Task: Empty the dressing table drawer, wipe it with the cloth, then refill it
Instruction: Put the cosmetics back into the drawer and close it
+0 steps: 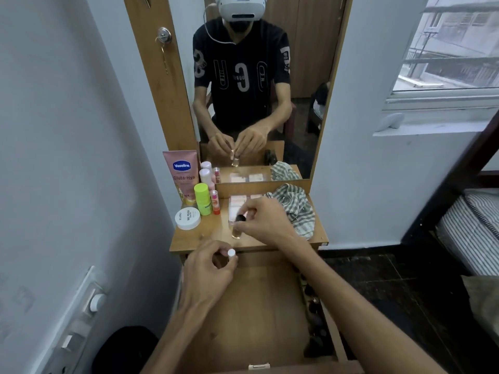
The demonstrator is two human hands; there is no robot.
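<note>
Glass, small and slippery: right hand (266, 221) pinches the dark-capped bottle (237, 228) near the tabletop's front edge. Left hand (209, 268) grips a white-capped item (231, 252) above the open drawer (251, 314). Better held by the body.

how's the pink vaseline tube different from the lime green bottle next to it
The Vaseline tube is pink, flat and taller, at the back left against the mirror frame. The lime green bottle is round, shorter and stands in front of it to the right. Both stand upright on the dressing table top, untouched by either hand.
</note>
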